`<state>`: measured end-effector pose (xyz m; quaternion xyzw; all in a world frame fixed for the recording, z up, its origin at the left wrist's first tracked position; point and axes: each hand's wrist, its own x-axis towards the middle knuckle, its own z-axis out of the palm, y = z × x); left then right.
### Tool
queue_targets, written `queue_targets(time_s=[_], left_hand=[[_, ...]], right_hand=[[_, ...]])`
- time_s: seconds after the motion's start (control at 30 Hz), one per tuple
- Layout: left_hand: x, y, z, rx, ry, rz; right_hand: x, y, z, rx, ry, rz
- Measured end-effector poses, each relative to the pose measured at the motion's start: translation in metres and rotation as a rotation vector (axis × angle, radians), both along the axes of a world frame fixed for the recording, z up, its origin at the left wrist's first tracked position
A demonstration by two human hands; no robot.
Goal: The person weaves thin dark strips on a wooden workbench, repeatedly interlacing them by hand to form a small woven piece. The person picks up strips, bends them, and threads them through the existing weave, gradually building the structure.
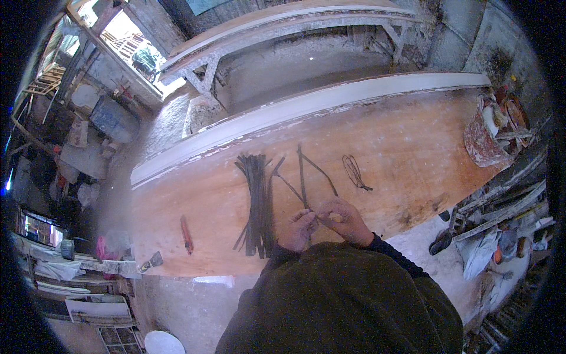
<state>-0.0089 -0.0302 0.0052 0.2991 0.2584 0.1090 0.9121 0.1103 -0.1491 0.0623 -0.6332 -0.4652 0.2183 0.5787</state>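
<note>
At the near edge of the wooden table, my left hand [298, 230] and my right hand [345, 221] are close together. Both have their fingers pinched on thin dark strips [302, 177] that fan out away from me across the tabletop. One strip is bent into a sharp fold at its far end. The exact crossing of the strips is hidden by my fingertips. To the left of my left hand lies a thick bundle of similar dark strips [256, 200]. A small coil of dark cord [354, 172] rests beyond my right hand.
A red utility knife [186, 235] and a scraper [151, 262] lie toward the table's left end. On the right end of the tabletop [407, 141] stands a stained bucket [483, 141]. Past the table's white far edge is a long bench [283, 26]. Clutter lines both sides.
</note>
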Motion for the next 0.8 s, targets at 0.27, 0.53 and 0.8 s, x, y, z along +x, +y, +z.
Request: queue_targets(time_s=[0.27,0.53,0.8], left_hand=[[-0.002,0.001,-0.045,0.164,0.021,-0.038],[0.001,-0.005,-0.04,0.292,0.042,-0.013],[0.005,-0.008,0.007,-0.09,0.028,0.105]], right_hand=[[-0.001,0.0,-0.002,0.035,-0.432,-0.049],[0.0,0.001,-0.002,0.132,-0.46,-0.068],[-0.003,0.0,-0.007,-0.102,-0.416,-0.212]])
